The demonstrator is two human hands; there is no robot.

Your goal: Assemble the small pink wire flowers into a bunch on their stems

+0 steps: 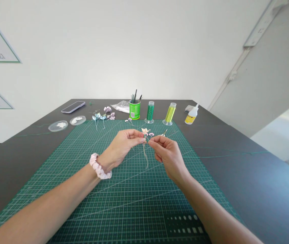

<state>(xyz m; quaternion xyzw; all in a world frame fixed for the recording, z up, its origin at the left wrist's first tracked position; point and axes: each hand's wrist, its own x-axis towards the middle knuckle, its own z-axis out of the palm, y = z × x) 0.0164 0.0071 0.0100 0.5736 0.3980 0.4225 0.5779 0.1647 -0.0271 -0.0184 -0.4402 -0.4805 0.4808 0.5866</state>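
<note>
Above the green cutting mat [124, 203], my left hand [127, 140] pinches the stem of a small pale-peach artificial flower [145, 130] between thumb and fingers. Its petals point up, and a thin wire-like stem [145, 157] hangs below the fingertips. My right hand [167, 150] is closed in a pinch close beside the stem; a fine green thread seems to run between the fingertips, too thin to be sure. Just behind the hands lies a small pink-lilac flower piece [151, 134]. A pointed tool [164, 133] shows partly behind my right hand.
Behind the mat stand a green can of tools [134, 110], a dark green thread spool [150, 113], a yellow-green spool [170, 114] and a glue bottle [191, 116]. Blue flowers [100, 117], purple flowers [110, 116], shallow dishes [58, 126] and a phone [73, 107] lie left.
</note>
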